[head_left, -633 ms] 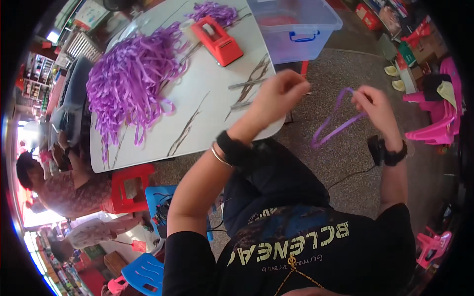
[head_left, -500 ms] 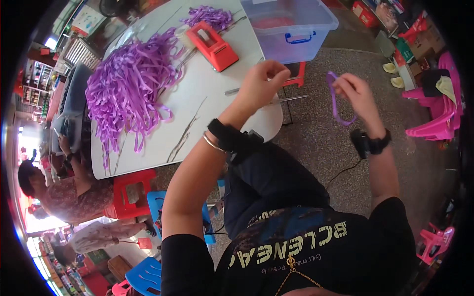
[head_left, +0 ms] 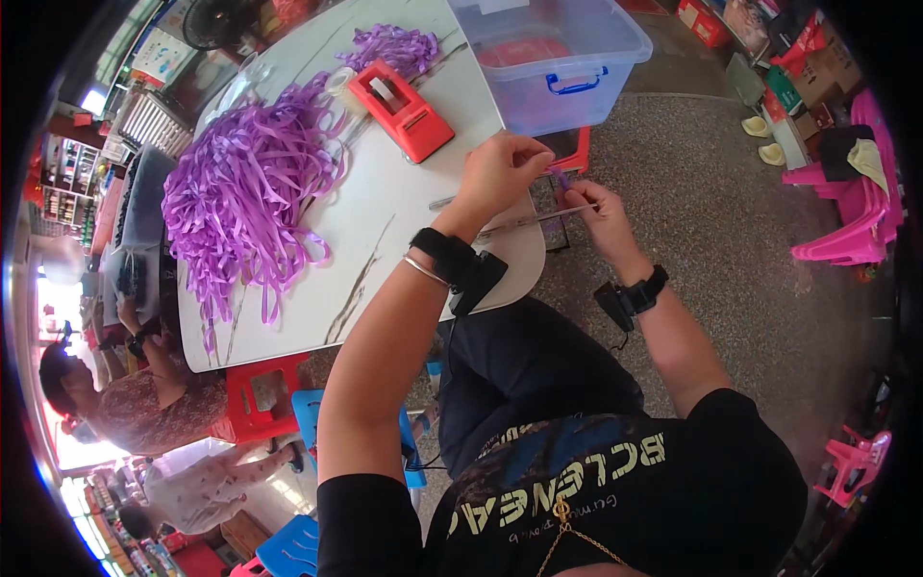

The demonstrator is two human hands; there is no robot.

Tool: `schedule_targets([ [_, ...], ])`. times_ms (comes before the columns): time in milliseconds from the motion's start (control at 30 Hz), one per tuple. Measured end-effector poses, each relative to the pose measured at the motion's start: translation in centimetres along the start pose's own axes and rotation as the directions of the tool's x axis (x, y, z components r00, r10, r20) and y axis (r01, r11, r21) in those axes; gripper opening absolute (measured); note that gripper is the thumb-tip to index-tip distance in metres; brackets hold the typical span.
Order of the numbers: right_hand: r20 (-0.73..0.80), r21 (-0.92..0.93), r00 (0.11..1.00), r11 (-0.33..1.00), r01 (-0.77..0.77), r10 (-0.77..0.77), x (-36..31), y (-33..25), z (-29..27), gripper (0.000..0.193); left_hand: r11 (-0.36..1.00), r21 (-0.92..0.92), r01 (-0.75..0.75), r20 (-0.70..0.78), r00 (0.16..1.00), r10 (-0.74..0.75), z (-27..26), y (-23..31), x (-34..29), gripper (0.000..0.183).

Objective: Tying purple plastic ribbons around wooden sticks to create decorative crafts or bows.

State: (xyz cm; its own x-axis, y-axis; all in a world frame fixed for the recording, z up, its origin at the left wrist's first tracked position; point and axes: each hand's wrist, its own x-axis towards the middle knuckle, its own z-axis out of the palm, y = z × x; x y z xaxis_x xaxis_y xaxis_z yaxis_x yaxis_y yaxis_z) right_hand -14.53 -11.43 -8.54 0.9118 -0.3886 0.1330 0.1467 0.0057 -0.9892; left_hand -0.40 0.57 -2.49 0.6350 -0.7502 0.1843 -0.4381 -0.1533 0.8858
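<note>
Above the table's right edge, both my hands are close together at a short piece of purple ribbon (head_left: 561,178). My left hand (head_left: 502,175) pinches at its left end, thumb and forefinger together. Lower and to the right, my right hand (head_left: 604,227) has closed fingers on the other side of the ribbon, most of which they hide. A thin metal rod (head_left: 524,223) sticks out past the table edge and reaches the right fingers; whether they touch it I cannot tell. On the left of the table lies a large heap of purple ribbons (head_left: 245,188).
A red tape dispenser (head_left: 413,125) and a smaller purple ribbon pile (head_left: 394,48) are on the marble-patterned table (head_left: 361,240). A clear plastic bin (head_left: 548,91) with blue handle stands beyond. Red stool (head_left: 260,394), pink chairs (head_left: 846,216) and another person (head_left: 135,394) are around.
My right hand has moved left with the purple ribbon, from out over the floor to beside my left hand. The left hand has shifted only slightly.
</note>
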Motion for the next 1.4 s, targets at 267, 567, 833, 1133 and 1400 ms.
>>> schedule_targets([
  [267, -0.056, -0.061, 0.997, 0.996, -0.064, 0.060, -0.7, -0.3, 0.6, 0.014, 0.925, 0.380, -0.009, 0.041, 0.999, -0.008, 0.1, 2.1, -0.3, 0.021],
  [567, 0.043, -0.264, 0.987, 0.955, -0.136, 0.152, -9.1, -4.6, 1.0, 0.014, 0.896, 0.445, 0.015, 0.085, 0.995, -0.059, -0.1, 1.7, 0.2, 0.023],
  [833, 0.303, -0.537, 0.952, 0.834, 0.129, 0.047, -18.4, -9.6, -0.4, 0.011, 0.889, 0.457, 0.014, 0.120, 0.990, -0.077, -0.3, 1.4, 0.6, 0.022],
  [1133, 0.475, -0.510, 0.877, 0.791, 0.340, -0.071, -21.2, -10.5, -0.9, 0.016, 0.894, 0.449, 0.005, 0.161, 0.983, -0.087, -0.5, 1.5, 0.9, 0.023],
  [1400, 0.457, -0.459, 0.889, 0.863, 0.210, 0.026, -21.7, -9.3, -1.3, 0.015, 0.880, 0.473, 0.046, 0.189, 0.970, -0.152, -0.6, 1.7, 0.8, 0.023],
])
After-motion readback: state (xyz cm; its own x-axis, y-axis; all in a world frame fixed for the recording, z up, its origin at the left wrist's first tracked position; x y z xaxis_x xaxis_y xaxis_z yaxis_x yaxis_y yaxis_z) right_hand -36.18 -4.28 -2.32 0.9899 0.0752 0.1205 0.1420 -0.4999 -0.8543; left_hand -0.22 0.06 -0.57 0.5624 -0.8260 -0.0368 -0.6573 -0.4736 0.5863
